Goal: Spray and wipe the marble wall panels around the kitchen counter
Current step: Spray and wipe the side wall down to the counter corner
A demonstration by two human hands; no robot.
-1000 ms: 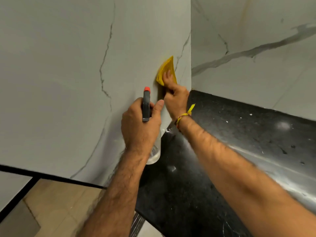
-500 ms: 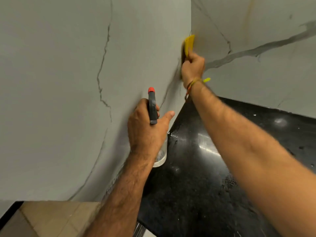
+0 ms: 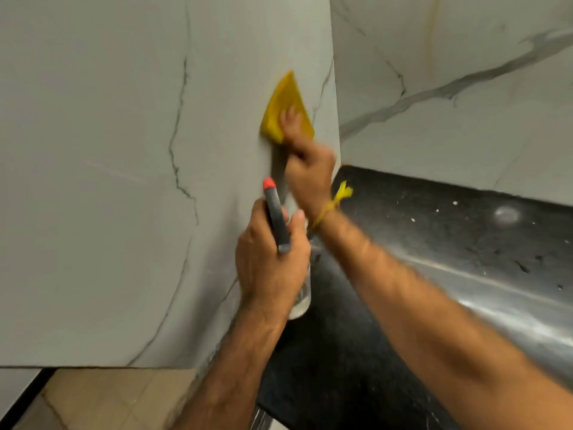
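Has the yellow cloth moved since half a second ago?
Yes. The yellow cloth under the right hand has come down and away from the wall corner, leftward.

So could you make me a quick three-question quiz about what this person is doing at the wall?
1. True or false: the right hand presses a yellow cloth against the left marble panel.
2. What does the left hand grip? A) spray bottle B) brush C) mug
3. Fill in: the counter below is ____ in colour.

Key: 1 true; 2 A, the spray bottle; 3 black.
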